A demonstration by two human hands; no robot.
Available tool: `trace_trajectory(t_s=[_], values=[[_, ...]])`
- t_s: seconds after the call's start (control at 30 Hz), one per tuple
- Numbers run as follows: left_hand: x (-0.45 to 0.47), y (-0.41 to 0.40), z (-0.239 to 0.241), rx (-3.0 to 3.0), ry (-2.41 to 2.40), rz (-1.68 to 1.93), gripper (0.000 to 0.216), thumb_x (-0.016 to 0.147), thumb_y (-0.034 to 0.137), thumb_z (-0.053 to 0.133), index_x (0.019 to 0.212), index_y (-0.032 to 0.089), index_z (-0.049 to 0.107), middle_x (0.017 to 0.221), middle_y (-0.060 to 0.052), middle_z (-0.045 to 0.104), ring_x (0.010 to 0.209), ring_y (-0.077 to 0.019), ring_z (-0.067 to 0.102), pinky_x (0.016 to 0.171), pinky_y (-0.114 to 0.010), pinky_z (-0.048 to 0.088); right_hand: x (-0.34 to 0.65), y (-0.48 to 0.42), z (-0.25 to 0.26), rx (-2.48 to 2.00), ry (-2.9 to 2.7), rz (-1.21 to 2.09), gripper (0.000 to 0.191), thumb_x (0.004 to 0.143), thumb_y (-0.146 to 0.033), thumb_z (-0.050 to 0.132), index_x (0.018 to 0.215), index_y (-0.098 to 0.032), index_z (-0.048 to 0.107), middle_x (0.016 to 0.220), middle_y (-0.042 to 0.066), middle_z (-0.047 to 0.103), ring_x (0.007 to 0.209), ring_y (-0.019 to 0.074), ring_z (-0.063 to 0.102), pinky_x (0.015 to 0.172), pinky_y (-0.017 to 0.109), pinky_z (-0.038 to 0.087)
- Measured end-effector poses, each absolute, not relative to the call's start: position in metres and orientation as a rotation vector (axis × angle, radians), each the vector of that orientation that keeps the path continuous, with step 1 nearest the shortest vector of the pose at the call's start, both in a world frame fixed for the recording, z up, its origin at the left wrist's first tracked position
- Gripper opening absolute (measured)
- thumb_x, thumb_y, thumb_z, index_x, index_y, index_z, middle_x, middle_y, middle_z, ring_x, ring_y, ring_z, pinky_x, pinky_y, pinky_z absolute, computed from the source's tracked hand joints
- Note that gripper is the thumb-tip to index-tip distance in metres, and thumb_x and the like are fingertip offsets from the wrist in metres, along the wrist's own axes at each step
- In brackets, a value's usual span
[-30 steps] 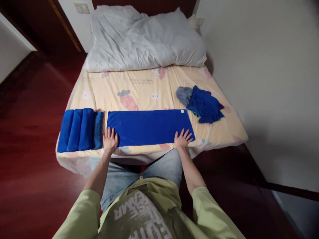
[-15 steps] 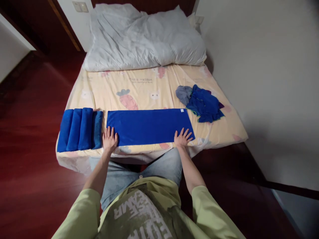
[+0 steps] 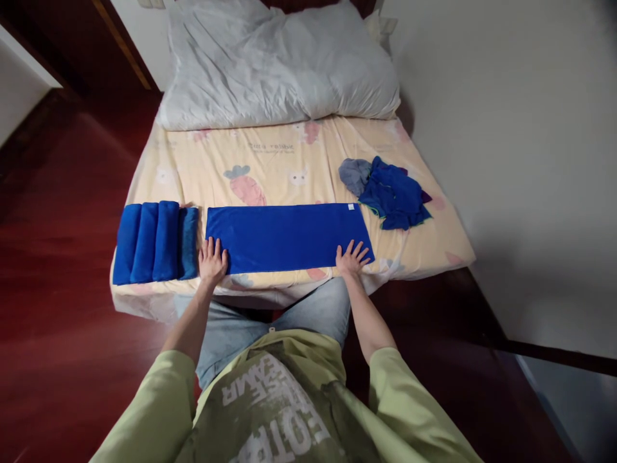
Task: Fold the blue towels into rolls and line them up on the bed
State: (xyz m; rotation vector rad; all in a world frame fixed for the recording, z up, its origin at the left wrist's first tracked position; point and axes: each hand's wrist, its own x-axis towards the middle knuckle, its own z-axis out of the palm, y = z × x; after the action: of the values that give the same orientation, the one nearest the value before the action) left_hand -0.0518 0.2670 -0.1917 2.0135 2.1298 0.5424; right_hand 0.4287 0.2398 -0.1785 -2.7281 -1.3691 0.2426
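A blue towel point(image 3: 284, 238) lies flat as a long rectangle near the bed's front edge, with a small white label at its far right corner. My left hand point(image 3: 213, 262) rests on its near left corner, fingers stretched out. On the near right corner my right hand point(image 3: 351, 258) lies flat with its fingers spread. Left of the towel sit several rolled or folded blue towels point(image 3: 147, 243) side by side, and one darker blue rolled towel point(image 3: 187, 243) is the closest to my left hand.
The bed point(image 3: 193, 170) has a cream sheet printed with carrots and rabbits. A crumpled pile of blue cloths point(image 3: 395, 196) and a grey cloth point(image 3: 354, 175) lie at the right. A bunched pale quilt point(image 3: 284, 71) covers the head end. A wall point(image 3: 511, 128) stands to the right.
The whole view has shifted slightly, so the bed and cloths appear a little higher. My hands stay on the same corners of the towel.
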Motion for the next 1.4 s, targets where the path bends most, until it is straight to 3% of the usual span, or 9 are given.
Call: trace_trajectory(t_s=[0.2, 0.33, 0.6, 0.77, 0.97, 1.17, 1.4], values=[[-0.043, 0.237, -0.186, 2.104, 2.018, 0.528, 0.071, 0.105, 0.046, 0.036, 0.162, 0.004, 0.042, 0.174, -0.02, 0.024, 0.165, -0.0368, 0.015, 0.134, -0.059, 0.012, 0.435, 0.2, -0.175, -2.579, -1.669, 0.213, 0.071, 0.11, -0.05, 0.028, 0.17, -0.012, 0.026, 0.179, 0.015, 0.011, 0.165, 0.0375, 0.007, 0.131, 0.065, 0.011], [-0.037, 0.193, -0.194, 2.151, 1.959, 0.495, 0.071, 0.105, 0.047, 0.035, 0.163, 0.006, 0.041, 0.175, -0.017, 0.023, 0.165, -0.0356, 0.013, 0.134, -0.058, 0.012, 0.443, 0.168, -0.184, -2.617, -1.664, 0.309, 0.073, 0.109, -0.053, 0.024, 0.171, -0.013, 0.022, 0.179, 0.013, 0.011, 0.166, 0.0361, 0.007, 0.131, 0.063, 0.013], [-0.029, 0.165, -0.201, 2.059, 2.094, 0.579, 0.068, 0.106, 0.045, 0.039, 0.164, 0.009, 0.042, 0.176, -0.016, 0.022, 0.165, -0.0403, 0.004, 0.132, -0.065, 0.009, 0.442, 0.163, -0.186, -2.615, -1.623, 0.252, 0.073, 0.109, -0.052, 0.024, 0.171, -0.014, 0.025, 0.179, 0.014, 0.012, 0.164, 0.0428, 0.005, 0.128, 0.069, 0.017], [-0.036, 0.155, -0.201, 1.995, 2.133, 0.585, 0.069, 0.106, 0.046, 0.04, 0.163, 0.009, 0.042, 0.177, -0.019, 0.015, 0.165, -0.0435, -0.001, 0.13, -0.068, 0.01, 0.455, 0.163, -0.186, -2.596, -1.631, 0.254, 0.071, 0.108, -0.057, 0.029, 0.17, -0.021, 0.031, 0.179, 0.012, 0.014, 0.164, 0.0427, 0.012, 0.129, 0.065, 0.018], [-0.051, 0.142, -0.199, 1.966, 2.141, 0.561, 0.072, 0.105, 0.046, 0.038, 0.163, 0.002, 0.039, 0.176, -0.025, 0.014, 0.164, -0.0425, 0.011, 0.132, -0.063, 0.016, 0.48, 0.157, -0.187, -2.669, -1.544, 0.163, 0.072, 0.109, -0.05, 0.026, 0.166, -0.007, 0.033, 0.174, 0.025, 0.024, 0.161, 0.0364, 0.025, 0.123, 0.061, 0.032], [-0.049, 0.142, -0.197, 1.947, 2.154, 0.564, 0.074, 0.104, 0.047, 0.037, 0.162, 0.0, 0.038, 0.174, -0.028, 0.017, 0.164, -0.0418, 0.012, 0.131, -0.063, 0.017, 0.487, 0.152, -0.186, -2.687, -1.521, 0.071, 0.07, 0.108, -0.046, 0.026, 0.163, -0.004, 0.039, 0.169, 0.025, 0.035, 0.157, 0.0368, 0.03, 0.119, 0.06, 0.036], [-0.048, 0.141, -0.193, 1.945, 2.15, 0.519, 0.074, 0.104, 0.046, 0.038, 0.162, 0.0, 0.037, 0.174, -0.028, 0.016, 0.164, -0.0418, 0.011, 0.132, -0.062, 0.016, 0.48, 0.151, -0.193, -2.654, -1.48, 0.047, 0.075, 0.107, -0.046, 0.02, 0.162, 0.003, 0.036, 0.175, 0.024, 0.022, 0.161, 0.039, 0.021, 0.126, 0.06, 0.027]])
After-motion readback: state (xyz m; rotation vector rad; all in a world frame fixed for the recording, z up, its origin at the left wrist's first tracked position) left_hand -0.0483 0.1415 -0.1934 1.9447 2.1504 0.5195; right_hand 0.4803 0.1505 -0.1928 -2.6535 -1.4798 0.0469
